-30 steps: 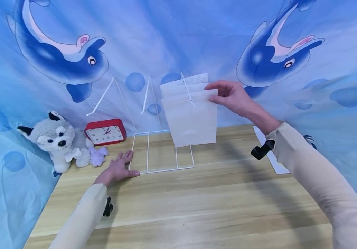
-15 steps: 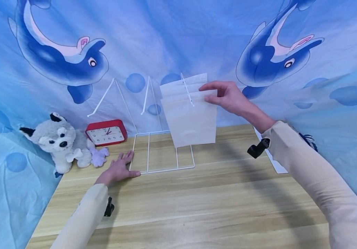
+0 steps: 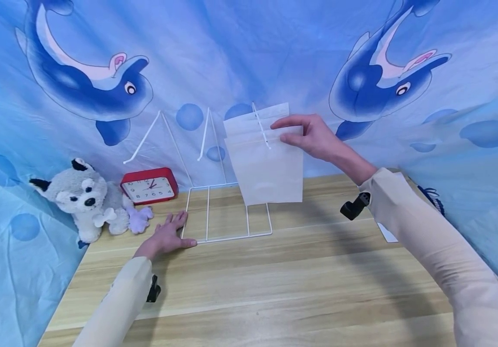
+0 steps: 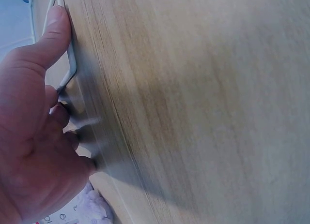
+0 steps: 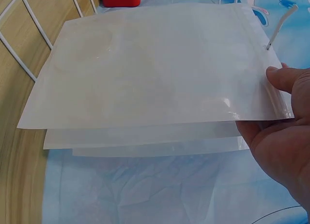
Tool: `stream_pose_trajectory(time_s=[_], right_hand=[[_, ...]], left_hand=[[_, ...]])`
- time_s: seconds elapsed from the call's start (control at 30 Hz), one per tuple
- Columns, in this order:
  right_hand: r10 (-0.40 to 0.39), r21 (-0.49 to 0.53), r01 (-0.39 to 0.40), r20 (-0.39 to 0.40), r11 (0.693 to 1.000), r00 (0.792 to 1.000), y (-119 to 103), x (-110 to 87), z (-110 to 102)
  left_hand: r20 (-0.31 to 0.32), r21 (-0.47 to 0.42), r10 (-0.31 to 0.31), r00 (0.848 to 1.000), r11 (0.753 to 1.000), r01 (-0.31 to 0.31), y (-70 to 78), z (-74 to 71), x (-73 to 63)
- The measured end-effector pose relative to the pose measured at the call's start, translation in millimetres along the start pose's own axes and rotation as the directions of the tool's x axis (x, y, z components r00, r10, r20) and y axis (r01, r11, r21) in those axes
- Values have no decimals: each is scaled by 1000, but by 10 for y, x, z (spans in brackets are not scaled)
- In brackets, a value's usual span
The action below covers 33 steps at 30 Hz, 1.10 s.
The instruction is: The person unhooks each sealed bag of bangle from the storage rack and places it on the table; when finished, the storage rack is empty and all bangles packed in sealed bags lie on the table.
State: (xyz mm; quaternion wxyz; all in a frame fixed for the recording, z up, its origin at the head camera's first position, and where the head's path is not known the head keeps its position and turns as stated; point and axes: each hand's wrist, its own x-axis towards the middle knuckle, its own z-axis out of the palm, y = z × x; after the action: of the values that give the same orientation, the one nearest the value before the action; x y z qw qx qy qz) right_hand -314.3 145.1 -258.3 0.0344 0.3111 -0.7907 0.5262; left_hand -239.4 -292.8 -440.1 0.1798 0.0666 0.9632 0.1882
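A white wire rack point(image 3: 227, 237) stands on the table, with slanted prongs rising at its back. Several flat white bags point(image 3: 270, 168) hang one behind another on its right-hand prong point(image 3: 262, 125), which pokes through near their tops. My right hand point(image 3: 314, 135) pinches the upper right edge of the front bag between thumb and fingers; in the right wrist view, its thumb point(image 5: 281, 79) lies on the front bag, with the other bags behind. My left hand point(image 3: 166, 236) rests spread on the rack's left front corner, thumb point(image 4: 57, 33) along the front rail.
A grey-and-white plush dog point(image 3: 88, 202) sits at the back left beside a red clock point(image 3: 150, 185). A white flat sheet point(image 3: 388, 235) lies partly under my right forearm. Behind the table point(image 3: 249, 289) hangs a blue dolphin-print cloth point(image 3: 275, 48).
My right hand has moved slightly left along the bags' top edges, and the middle bag's top edge has dropped behind the front one. The left hand stays on the rack.
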Motion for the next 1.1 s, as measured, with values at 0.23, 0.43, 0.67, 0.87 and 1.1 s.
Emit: stream_pose_trajectory(time_s=[0.23, 0.43, 0.67, 0.87, 1.1], right_hand=[[-10, -32, 9, -5, 999, 1000, -13, -46, -3], [-20, -59, 21, 18, 998, 1000, -37, -98, -16], [-35, -58, 37, 41, 998, 999, -85, -209, -19], [-53, -43, 56, 52, 998, 997, -109, -304, -19], [-64, -72, 66, 31, 995, 997, -181, -394, -46]], left_hand=[[6, -1, -7, 1000, 1000, 7, -11, 12, 8], [14, -12, -12, 1000, 1000, 12, -13, 6, 3], [13, -15, -11, 1000, 1000, 11, -4, 2, -12], [12, -16, -6, 1000, 1000, 7, 14, -6, -22], [16, -16, -6, 1000, 1000, 7, 9, -9, -25]])
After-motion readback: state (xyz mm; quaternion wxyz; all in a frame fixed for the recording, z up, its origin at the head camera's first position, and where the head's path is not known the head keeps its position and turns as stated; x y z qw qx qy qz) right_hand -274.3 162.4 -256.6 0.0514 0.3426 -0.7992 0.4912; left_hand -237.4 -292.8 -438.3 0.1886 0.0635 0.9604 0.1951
